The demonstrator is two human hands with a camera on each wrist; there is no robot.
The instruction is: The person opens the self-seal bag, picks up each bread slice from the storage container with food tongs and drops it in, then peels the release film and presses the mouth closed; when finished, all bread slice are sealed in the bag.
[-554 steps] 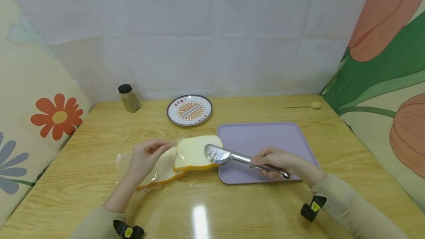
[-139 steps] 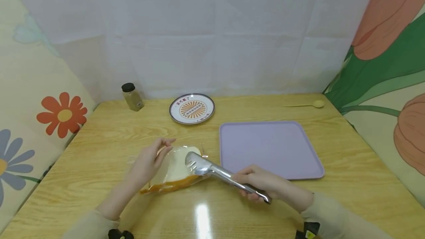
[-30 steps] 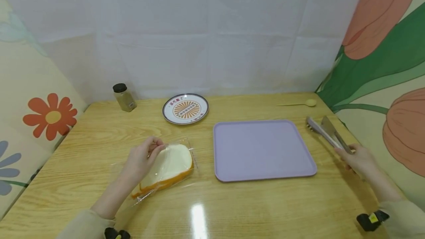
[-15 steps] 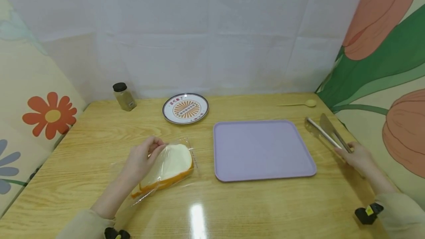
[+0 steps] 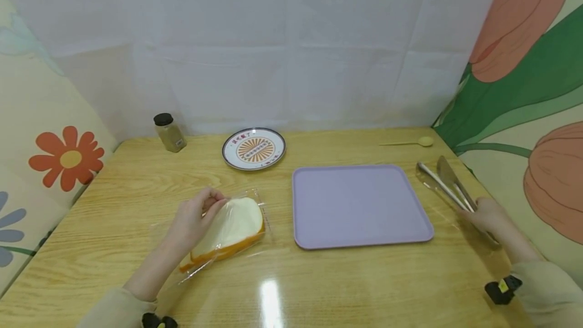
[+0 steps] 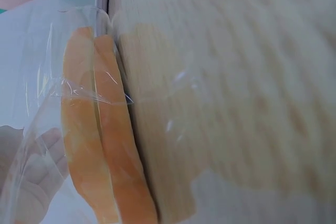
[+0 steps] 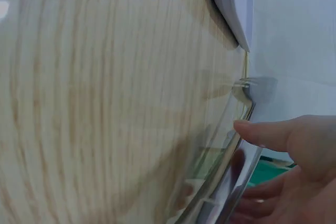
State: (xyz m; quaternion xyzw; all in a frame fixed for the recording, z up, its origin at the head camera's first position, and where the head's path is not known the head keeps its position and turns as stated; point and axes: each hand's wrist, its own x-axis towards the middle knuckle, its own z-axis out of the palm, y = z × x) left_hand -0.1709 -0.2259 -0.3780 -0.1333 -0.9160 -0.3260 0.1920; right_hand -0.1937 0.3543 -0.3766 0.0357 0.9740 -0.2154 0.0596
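Observation:
Two slices of bread [image 5: 241, 221] with orange crusts lie stacked inside a clear plastic bag [image 5: 260, 200] on the left half of the table. My left hand [image 5: 193, 216] pinches the bag's film near its far edge, beside the bread. In the left wrist view the crusts [image 6: 84, 124] show side by side through the film. At the table's right side my right hand [image 5: 492, 216] holds metal tongs [image 5: 442, 185] by the handle, their ends pointing away and spread a little apart. The right wrist view has the thumb pressed on one arm of the tongs [image 7: 223, 182], close over the tabletop.
A lilac tray [image 5: 360, 206] lies between the bread and the tongs. Behind it are a patterned plate [image 5: 254, 149], a black-lidded jar [image 5: 170, 133] at the back left and a pale yellow spoon [image 5: 424, 141] at the back right. A white cloth [image 5: 291, 49] hangs behind the table.
The upper bread slice, earlier in the tongs at the tray's edge, went left into the bag. The tongs then moved to the table's right side, lower, their arms drawing closer together. My left hand stays.

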